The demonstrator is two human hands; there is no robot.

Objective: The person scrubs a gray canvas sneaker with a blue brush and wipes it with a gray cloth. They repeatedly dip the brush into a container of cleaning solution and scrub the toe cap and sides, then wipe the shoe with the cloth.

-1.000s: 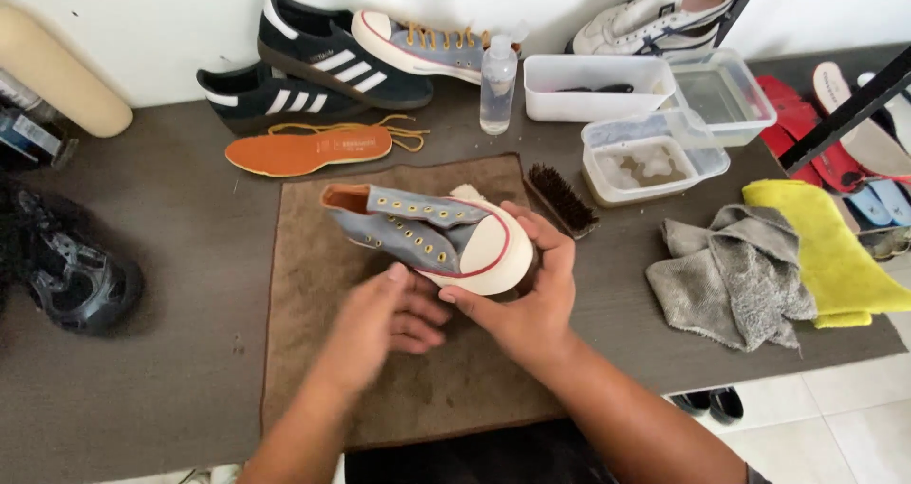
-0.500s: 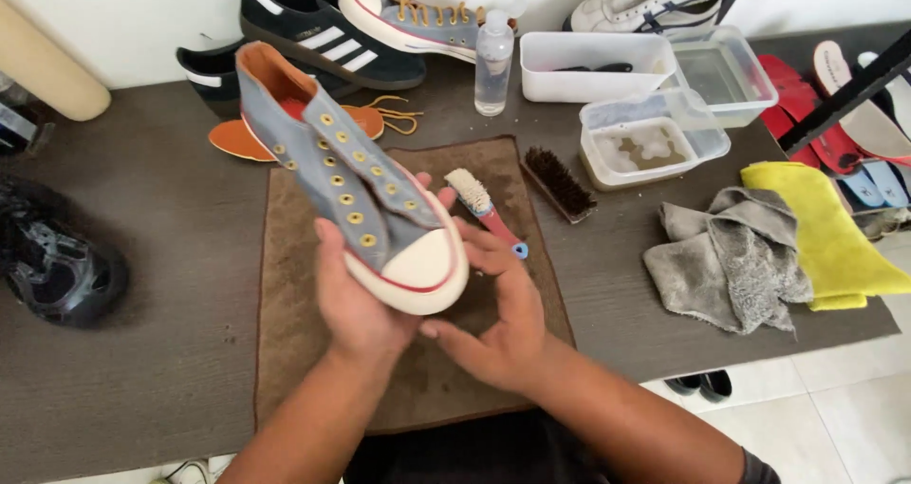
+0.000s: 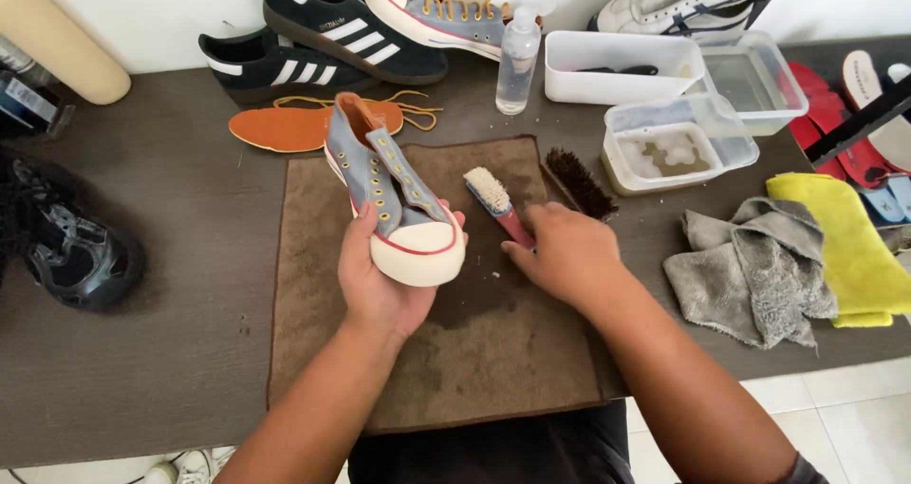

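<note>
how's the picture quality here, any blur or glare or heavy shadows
Head view: soft, even daylight, no harsh shadows; the grey sneaker in the left hand is sharp; the right hand on the small brush looks slightly soft; mild wide-angle bending at the edges; white wall nearly blown out.

L hand (image 3: pixel 380 280) cups grey-blue sneaker (image 3: pixel 389 195) from under, cream toe cap toward camera, heel tilted up & away. R hand (image 3: pixel 565 256) closed on red handle of small brush (image 3: pixel 498 204), bristles up, lying on brown mat (image 3: pixel 474 351). Dark brush (image 3: pixel 581 182) just beside mat edge; grey cloth (image 3: pixel 745 275) to the right.
</note>
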